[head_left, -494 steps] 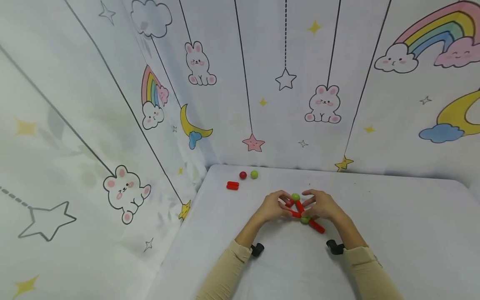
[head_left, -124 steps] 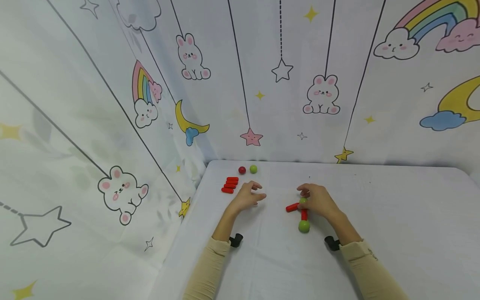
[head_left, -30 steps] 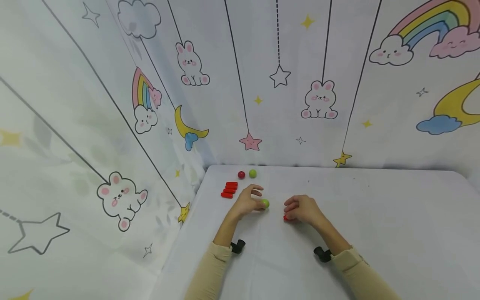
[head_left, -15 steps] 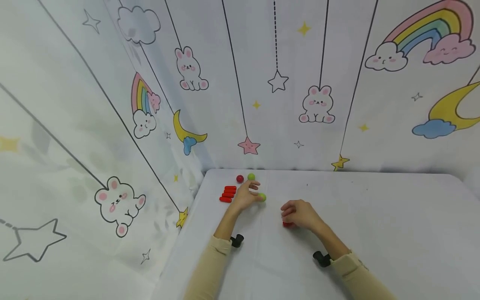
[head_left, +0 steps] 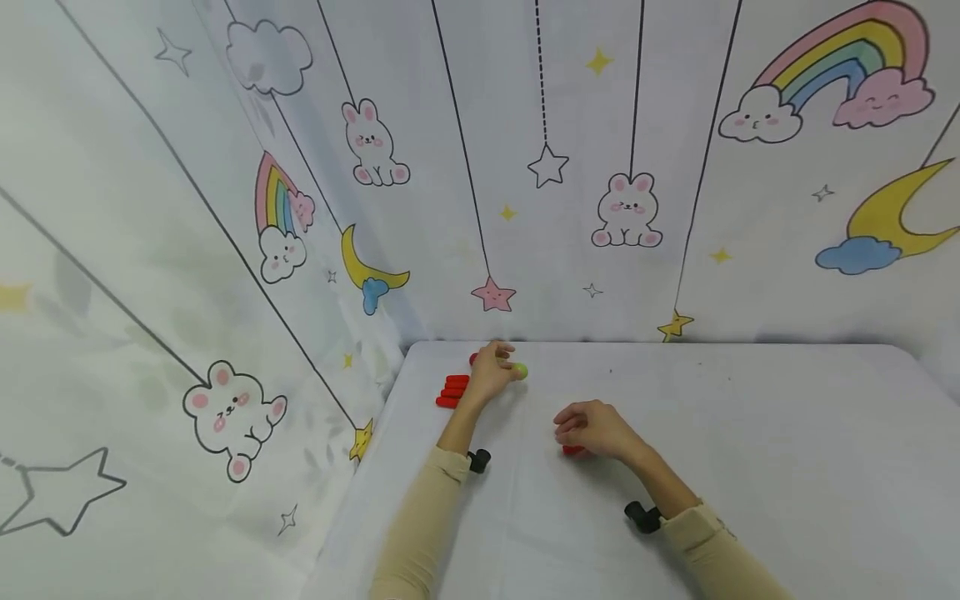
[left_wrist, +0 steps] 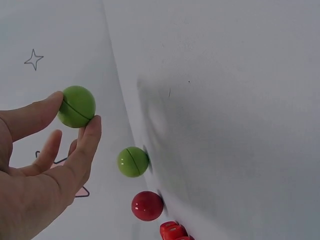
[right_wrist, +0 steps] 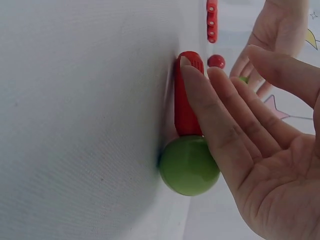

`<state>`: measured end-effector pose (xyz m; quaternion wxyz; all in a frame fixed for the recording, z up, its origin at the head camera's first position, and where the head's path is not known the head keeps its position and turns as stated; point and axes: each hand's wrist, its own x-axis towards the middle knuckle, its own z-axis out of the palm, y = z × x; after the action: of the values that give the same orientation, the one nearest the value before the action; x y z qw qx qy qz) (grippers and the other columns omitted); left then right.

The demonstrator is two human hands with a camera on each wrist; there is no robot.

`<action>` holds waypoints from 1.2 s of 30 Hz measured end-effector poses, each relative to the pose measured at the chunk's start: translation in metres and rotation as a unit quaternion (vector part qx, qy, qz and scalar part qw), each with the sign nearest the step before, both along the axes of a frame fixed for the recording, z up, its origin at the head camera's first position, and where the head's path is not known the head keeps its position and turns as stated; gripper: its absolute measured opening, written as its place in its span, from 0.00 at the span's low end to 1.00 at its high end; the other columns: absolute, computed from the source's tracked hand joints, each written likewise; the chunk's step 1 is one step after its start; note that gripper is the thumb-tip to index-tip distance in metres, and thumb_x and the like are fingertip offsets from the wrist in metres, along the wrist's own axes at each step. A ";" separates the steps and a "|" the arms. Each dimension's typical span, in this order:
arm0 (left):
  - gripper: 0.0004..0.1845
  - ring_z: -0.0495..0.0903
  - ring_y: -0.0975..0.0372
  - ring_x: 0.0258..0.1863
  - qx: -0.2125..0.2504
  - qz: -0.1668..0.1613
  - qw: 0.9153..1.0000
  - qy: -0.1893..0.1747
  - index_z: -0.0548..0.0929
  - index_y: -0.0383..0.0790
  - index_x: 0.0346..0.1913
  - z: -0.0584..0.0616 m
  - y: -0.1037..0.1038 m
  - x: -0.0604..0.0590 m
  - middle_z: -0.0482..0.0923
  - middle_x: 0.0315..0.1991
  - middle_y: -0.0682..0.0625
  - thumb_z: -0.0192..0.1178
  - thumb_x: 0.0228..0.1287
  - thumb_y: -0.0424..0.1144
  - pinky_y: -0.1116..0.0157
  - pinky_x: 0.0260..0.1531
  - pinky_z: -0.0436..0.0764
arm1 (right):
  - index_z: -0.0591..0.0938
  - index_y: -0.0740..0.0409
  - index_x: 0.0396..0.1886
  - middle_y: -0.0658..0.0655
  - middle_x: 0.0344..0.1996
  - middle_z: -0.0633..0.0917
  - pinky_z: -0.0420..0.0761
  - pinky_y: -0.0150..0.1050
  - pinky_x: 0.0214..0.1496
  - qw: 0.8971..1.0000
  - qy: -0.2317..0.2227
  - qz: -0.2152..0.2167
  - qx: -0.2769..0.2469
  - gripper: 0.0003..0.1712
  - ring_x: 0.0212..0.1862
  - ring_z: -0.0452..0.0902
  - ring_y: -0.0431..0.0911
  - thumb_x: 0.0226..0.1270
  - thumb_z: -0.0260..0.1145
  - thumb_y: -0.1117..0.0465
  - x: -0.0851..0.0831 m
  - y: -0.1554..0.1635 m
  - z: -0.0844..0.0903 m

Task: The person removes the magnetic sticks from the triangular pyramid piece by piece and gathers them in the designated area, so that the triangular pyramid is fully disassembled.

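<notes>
My left hand (head_left: pixel 491 375) reaches to the far left of the table, pinching a green ball (left_wrist: pixel 76 106) between thumb and fingers. In the left wrist view, a second green ball (left_wrist: pixel 133 162) and a red ball (left_wrist: pixel 147 206) rest on the table beyond that hand. My right hand (head_left: pixel 600 429) is near the middle of the table. One straight fingertip touches a red rod (right_wrist: pixel 187 100) lying there, the thumb held apart from it. A green ball (right_wrist: pixel 190 167) sits against the rod's end; in the head view the hand hides this ball.
Several red rods (head_left: pixel 452 392) lie in a row at the left, beside the left forearm. A white cloth covers the table (head_left: pixel 750 467). Behind it hangs a white curtain (head_left: pixel 555 250) printed with rabbits, stars and rainbows.
Earlier, both hands were at joined balls and rods; more rods now lie in the left row. My left hand took a green ball and carried it away, toward the back. My right hand shifted left.
</notes>
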<state>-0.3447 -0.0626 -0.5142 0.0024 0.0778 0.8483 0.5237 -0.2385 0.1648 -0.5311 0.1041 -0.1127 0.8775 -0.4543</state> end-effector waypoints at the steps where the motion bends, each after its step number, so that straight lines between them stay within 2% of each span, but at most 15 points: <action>1: 0.26 0.85 0.52 0.52 -0.006 0.005 1.000 0.002 0.79 0.32 0.61 -0.001 0.001 -0.001 0.76 0.58 0.37 0.74 0.60 0.27 0.61 0.48 0.87 | 0.88 0.59 0.49 0.47 0.35 0.89 0.82 0.43 0.46 1.000 -0.002 0.001 -0.002 0.13 0.40 0.84 0.41 0.66 0.75 0.62 0.000 0.000 0.000; 11: 0.25 0.85 0.52 0.52 -0.027 0.012 0.999 0.025 0.80 0.33 0.59 -0.005 0.018 -0.018 0.73 0.56 0.39 0.73 0.59 0.24 0.64 0.45 0.87 | 0.89 0.59 0.49 0.48 0.35 0.89 0.81 0.38 0.38 1.000 0.018 -0.003 -0.006 0.14 0.39 0.83 0.42 0.66 0.75 0.60 -0.004 0.006 0.001; 17: 0.24 0.83 0.51 0.54 -0.056 0.009 0.998 0.041 0.79 0.31 0.60 -0.008 0.028 -0.026 0.72 0.57 0.39 0.70 0.61 0.23 0.63 0.47 0.87 | 0.88 0.62 0.51 0.52 0.36 0.89 0.86 0.40 0.39 0.999 0.000 -0.012 -0.044 0.14 0.37 0.86 0.46 0.66 0.73 0.64 -0.004 0.012 0.005; 21: 0.24 0.84 0.52 0.53 -0.081 0.006 0.995 0.058 0.78 0.30 0.60 -0.015 0.032 -0.035 0.71 0.56 0.40 0.70 0.60 0.23 0.63 0.49 0.85 | 0.87 0.63 0.51 0.53 0.37 0.89 0.88 0.41 0.37 0.998 -0.015 -0.035 -0.057 0.15 0.37 0.87 0.50 0.65 0.73 0.67 -0.004 0.015 0.006; 25: 0.23 0.84 0.54 0.52 -0.113 0.010 0.991 0.070 0.79 0.33 0.59 -0.022 0.036 -0.043 0.71 0.56 0.40 0.68 0.61 0.23 0.61 0.51 0.84 | 0.87 0.64 0.52 0.55 0.37 0.89 0.89 0.44 0.39 0.996 -0.029 -0.054 -0.070 0.15 0.38 0.87 0.53 0.66 0.73 0.68 -0.005 0.019 0.007; 30: 0.21 0.83 0.54 0.50 -0.152 0.027 0.985 0.071 0.79 0.37 0.58 -0.025 0.040 -0.046 0.71 0.57 0.42 0.65 0.62 0.24 0.57 0.50 0.83 | 0.86 0.64 0.53 0.54 0.37 0.88 0.88 0.43 0.40 0.996 -0.016 -0.062 -0.056 0.15 0.39 0.86 0.52 0.68 0.72 0.66 -0.007 0.024 0.006; 36: 0.21 0.82 0.53 0.52 -0.175 0.041 0.980 0.084 0.80 0.38 0.58 -0.025 0.045 -0.048 0.71 0.58 0.41 0.63 0.62 0.23 0.56 0.51 0.83 | 0.87 0.62 0.52 0.53 0.37 0.88 0.87 0.40 0.38 0.996 0.003 -0.079 -0.031 0.14 0.34 0.85 0.48 0.70 0.71 0.63 -0.010 0.029 0.004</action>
<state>-0.3928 -0.0172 -0.5393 -0.0766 0.0852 0.9266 0.3583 -0.2480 0.1939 -0.5269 0.0621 -0.0472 0.8696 -0.4876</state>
